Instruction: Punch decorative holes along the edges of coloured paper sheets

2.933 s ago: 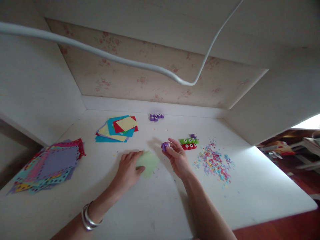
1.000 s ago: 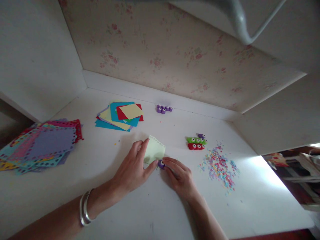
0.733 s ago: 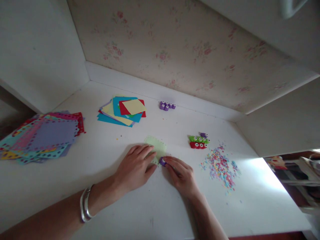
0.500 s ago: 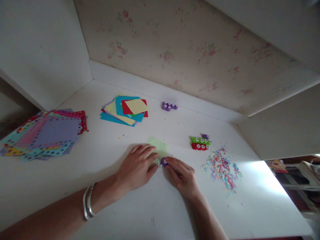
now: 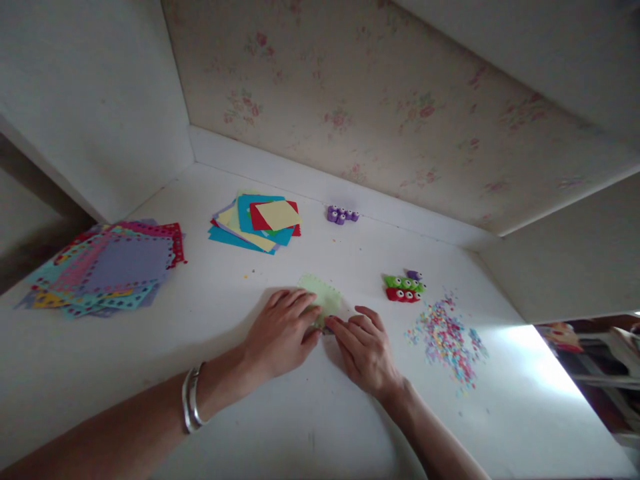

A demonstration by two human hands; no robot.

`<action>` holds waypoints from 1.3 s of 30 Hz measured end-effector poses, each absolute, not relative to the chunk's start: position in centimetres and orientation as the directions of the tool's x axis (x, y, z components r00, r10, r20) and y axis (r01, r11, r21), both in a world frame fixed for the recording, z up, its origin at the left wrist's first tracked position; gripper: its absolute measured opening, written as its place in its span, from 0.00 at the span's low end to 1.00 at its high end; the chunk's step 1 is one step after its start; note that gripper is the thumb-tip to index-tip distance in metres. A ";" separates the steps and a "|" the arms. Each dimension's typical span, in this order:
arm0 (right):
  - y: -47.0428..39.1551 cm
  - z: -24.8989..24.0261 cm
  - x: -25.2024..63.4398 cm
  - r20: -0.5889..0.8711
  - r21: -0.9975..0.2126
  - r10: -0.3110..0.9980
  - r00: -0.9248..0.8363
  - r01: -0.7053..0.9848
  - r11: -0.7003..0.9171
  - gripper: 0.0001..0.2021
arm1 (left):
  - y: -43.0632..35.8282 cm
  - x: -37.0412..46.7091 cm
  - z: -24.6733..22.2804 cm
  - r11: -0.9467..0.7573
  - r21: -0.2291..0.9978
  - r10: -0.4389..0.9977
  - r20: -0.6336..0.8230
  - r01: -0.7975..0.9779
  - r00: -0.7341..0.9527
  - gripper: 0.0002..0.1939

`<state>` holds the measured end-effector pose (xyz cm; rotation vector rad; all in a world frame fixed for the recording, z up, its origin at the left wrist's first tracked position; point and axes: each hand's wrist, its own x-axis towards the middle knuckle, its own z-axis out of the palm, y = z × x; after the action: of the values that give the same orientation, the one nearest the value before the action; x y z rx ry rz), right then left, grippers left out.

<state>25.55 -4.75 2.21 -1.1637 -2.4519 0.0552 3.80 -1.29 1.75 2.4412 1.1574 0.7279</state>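
A pale green sheet (image 5: 324, 294) with small marks along its edges lies on the white table. My left hand (image 5: 283, 331) rests on the sheet's left part, fingers spread and flat. At the sheet's lower right corner, my right hand (image 5: 364, 347) has its fingers over a small purple punch (image 5: 329, 325), mostly hidden beneath them. Behind the sheet stands a group of purple punches (image 5: 342, 215). To the right are green punches (image 5: 405, 285), red punches (image 5: 403, 295) and one purple punch (image 5: 414, 275).
Stacked coloured sheets (image 5: 275, 221) lie at the back. Punched sheets (image 5: 127, 263) are piled at the left. Tiny paper bits (image 5: 453, 343) are scattered at the right. The table (image 5: 240, 427) meets a flowered wall (image 5: 350, 113) behind.
My right hand's fingers have moved from the side of the purple punch to over it, covering most of it. The whole view has shifted slightly.
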 end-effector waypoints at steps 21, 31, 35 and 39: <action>-6.7 2.4 28.4 0.439 -0.402 0.885 -0.153 0.848 0.346 0.14 | -1.3 3.5 2.0 -0.629 0.452 0.774 0.292 0.633 0.561 0.14; -5.1 5.2 29.3 0.242 -0.640 0.970 -0.021 0.748 0.176 0.08 | -0.9 3.6 1.1 -0.634 0.406 0.772 0.276 0.659 0.572 0.15; -1.6 7.0 34.8 0.249 -0.677 0.959 0.135 0.732 0.073 0.12 | -0.9 3.6 1.0 -0.642 0.393 0.765 0.272 0.659 0.583 0.15; 3.4 7.9 40.8 0.245 -0.478 0.962 0.124 0.878 0.008 0.13 | -0.8 3.6 1.2 -0.648 0.392 0.760 0.275 0.653 0.589 0.16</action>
<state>40.78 3.38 7.85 -1.8871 -1.7722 0.2086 3.56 -0.83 1.15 2.5709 1.1653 0.6201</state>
